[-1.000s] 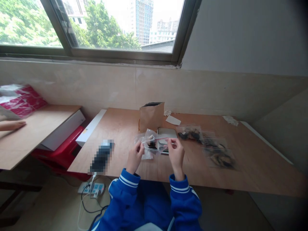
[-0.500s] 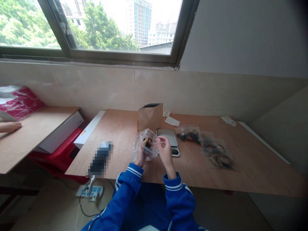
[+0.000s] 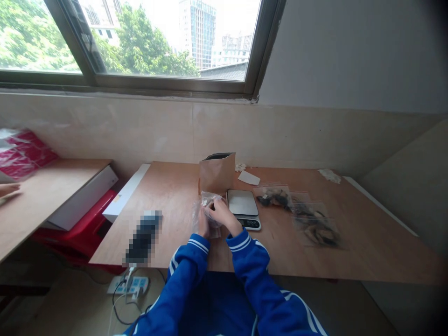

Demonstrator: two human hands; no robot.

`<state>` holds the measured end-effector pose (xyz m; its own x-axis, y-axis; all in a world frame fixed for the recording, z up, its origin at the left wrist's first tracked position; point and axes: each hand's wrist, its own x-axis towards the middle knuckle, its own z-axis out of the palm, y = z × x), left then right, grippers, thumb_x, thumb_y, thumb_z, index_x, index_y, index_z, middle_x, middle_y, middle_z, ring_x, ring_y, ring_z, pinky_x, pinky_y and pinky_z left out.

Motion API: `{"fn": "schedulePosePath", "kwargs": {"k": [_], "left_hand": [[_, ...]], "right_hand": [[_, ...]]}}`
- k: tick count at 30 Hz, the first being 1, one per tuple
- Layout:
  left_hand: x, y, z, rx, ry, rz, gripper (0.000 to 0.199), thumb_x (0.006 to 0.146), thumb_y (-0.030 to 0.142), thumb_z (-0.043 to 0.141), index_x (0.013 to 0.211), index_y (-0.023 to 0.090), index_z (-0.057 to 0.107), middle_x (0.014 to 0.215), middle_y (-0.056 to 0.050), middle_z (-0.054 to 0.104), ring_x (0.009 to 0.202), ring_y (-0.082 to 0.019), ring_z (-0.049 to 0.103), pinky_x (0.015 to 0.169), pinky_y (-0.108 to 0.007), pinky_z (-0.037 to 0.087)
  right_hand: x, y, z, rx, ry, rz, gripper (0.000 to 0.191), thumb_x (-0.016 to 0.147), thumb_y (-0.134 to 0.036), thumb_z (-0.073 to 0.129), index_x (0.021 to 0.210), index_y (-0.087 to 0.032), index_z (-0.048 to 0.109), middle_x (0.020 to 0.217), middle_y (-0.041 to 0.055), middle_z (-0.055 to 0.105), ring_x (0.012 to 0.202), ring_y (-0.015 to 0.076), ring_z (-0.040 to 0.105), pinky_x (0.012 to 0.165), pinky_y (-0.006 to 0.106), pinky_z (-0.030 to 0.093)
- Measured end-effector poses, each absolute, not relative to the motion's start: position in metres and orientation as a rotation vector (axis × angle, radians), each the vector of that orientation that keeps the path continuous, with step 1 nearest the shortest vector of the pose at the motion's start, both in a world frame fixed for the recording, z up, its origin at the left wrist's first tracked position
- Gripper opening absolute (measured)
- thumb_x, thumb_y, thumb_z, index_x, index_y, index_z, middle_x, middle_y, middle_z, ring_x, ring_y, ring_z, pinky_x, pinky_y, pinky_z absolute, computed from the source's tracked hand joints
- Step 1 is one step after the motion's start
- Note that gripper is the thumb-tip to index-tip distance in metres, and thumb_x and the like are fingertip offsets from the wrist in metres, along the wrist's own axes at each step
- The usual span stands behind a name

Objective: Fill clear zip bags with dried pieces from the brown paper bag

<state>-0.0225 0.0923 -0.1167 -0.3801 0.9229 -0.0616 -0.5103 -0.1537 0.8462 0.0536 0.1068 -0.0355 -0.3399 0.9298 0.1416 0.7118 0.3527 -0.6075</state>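
Observation:
A clear plastic bag [image 3: 209,198] with something dark inside is between my hands, in front of an upright brown paper bag [image 3: 217,173]. My left hand [image 3: 203,222] is wrapped round its left side. Across the bag's top lies my right hand [image 3: 223,213], its fingers closed on the plastic near the opening. More clear plastic [image 3: 196,215] shows on the table behind my left hand. Just right of the hands is a kitchen scale [image 3: 242,203] with a bare plate and a dark display. The bag's contents are mostly hidden by my fingers.
Filled clear bags [image 3: 320,228] lie on the right of the table [image 3: 371,242]. A white card [image 3: 249,178] is behind the scale. At left lie a pixelated dark object [image 3: 143,238] and a power strip [image 3: 136,283] below. Another person's hand [image 3: 9,189] rests on the left table.
My right hand has moved left, from beside the clear bag onto its top. The bag's contents are now more covered. The other person's hand has shifted left in view.

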Motion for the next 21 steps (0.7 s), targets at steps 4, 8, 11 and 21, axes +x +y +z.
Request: {"fn": "schedulePosePath", "kwargs": {"k": [4,8,11,21], "left_hand": [[-0.025,0.091,-0.114,0.637,1.08,1.782,0.022,0.081,0.029,0.06,0.091,0.014,0.073,0.103,-0.011,0.073,0.107,-0.028,0.063,0.105,-0.043,0.041],[-0.025,0.088,-0.106,0.572,1.091,1.771,0.025,0.084,0.029,0.057,0.094,0.012,0.072,0.1,-0.012,0.073,0.106,-0.029,0.063,0.103,-0.042,0.043],[-0.023,0.087,-0.104,0.521,1.069,1.752,0.035,0.089,0.037,0.05,0.096,0.01,0.071,0.099,-0.014,0.073,0.105,-0.029,0.064,0.1,-0.042,0.045],[-0.024,0.09,-0.119,0.537,1.064,1.738,0.025,0.086,0.026,0.055,0.1,0.01,0.069,0.103,-0.013,0.072,0.101,-0.027,0.065,0.097,-0.04,0.047]], "right_hand": [[0.043,0.11,-0.049,-1.476,-2.124,0.677,0.011,0.077,-0.027,0.064,0.081,-0.017,0.067,0.094,0.0131,0.071,0.099,0.0287,0.064,0.088,0.034,0.047],[0.044,0.108,-0.055,-1.41,-1.966,0.726,0.011,0.074,-0.026,0.066,0.081,-0.019,0.064,0.088,0.0096,0.071,0.093,0.0262,0.065,0.08,0.031,0.048],[0.049,0.107,-0.059,-1.312,-1.859,0.786,0.015,0.074,-0.025,0.065,0.087,-0.021,0.06,0.088,0.005,0.069,0.09,0.0225,0.064,0.079,0.031,0.049],[0.043,0.103,-0.075,-1.237,-1.761,0.722,0.02,0.076,-0.024,0.058,0.095,-0.023,0.054,0.096,0.0035,0.064,0.094,0.0214,0.062,0.088,0.037,0.048]]}}
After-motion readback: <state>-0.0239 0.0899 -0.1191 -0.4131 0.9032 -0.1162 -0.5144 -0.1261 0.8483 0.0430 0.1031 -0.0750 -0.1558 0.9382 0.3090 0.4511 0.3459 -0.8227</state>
